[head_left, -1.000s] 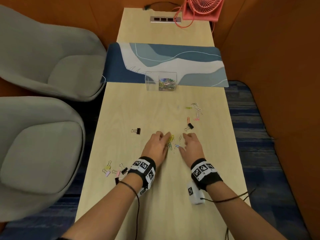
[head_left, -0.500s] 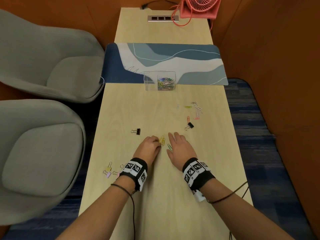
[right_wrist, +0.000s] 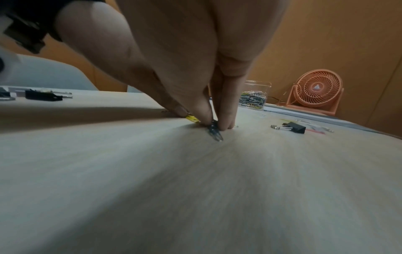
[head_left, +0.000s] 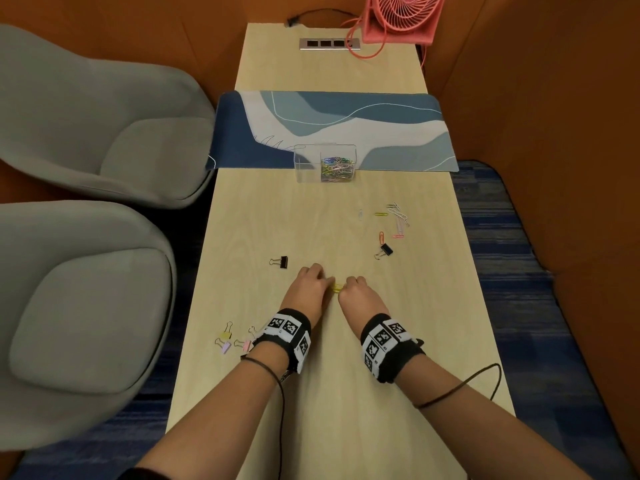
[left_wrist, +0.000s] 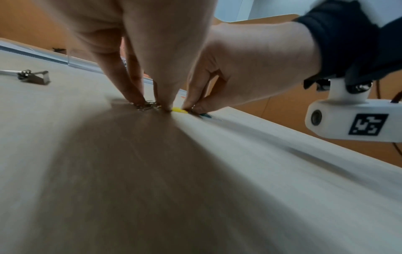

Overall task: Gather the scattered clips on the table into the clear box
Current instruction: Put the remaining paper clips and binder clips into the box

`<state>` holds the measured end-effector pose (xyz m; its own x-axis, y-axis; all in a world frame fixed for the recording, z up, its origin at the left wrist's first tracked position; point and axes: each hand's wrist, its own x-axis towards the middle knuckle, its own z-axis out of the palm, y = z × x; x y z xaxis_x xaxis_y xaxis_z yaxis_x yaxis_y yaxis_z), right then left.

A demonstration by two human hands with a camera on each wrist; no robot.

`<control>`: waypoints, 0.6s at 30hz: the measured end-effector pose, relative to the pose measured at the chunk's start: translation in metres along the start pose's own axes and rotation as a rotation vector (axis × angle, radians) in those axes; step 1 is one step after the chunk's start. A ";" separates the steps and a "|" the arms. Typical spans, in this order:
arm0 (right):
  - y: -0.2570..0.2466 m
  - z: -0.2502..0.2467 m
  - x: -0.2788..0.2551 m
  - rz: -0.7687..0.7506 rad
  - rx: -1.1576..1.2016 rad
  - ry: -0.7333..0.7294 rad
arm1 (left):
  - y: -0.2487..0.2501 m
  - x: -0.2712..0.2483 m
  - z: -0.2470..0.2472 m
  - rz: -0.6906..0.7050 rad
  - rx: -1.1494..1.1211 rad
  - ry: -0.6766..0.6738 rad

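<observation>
The left hand (head_left: 309, 286) and right hand (head_left: 356, 292) pinch a few paper clips (head_left: 336, 288) together against the table (head_left: 346, 393). Beyond the fingertips lie more loose paper clips (head_left: 394, 218) and two black binder clips (head_left: 283, 262); pastel ones (head_left: 228, 341) sit behind the left wrist. Farther ahead, the clear box (head_left: 325, 163) holds a pile already, so roughly half seems done.

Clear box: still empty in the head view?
No. The clear box already holds a heap of coloured paper clips in its right part, at the near edge of the blue mat.
</observation>
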<state>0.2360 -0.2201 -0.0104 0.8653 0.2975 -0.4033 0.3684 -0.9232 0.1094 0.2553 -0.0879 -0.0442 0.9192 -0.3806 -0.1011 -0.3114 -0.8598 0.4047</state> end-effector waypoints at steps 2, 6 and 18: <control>0.001 -0.006 0.003 -0.010 0.027 -0.027 | -0.002 0.005 -0.002 -0.031 -0.033 -0.001; 0.004 -0.020 0.008 -0.029 0.049 -0.064 | -0.004 0.018 -0.010 -0.074 -0.080 -0.038; 0.022 -0.041 0.034 -0.067 0.034 -0.136 | 0.000 0.046 -0.032 -0.151 -0.026 -0.210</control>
<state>0.2875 -0.2204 0.0151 0.7842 0.3249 -0.5287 0.4100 -0.9108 0.0485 0.3053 -0.0946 -0.0201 0.8839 -0.3129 -0.3477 -0.1653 -0.9043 0.3936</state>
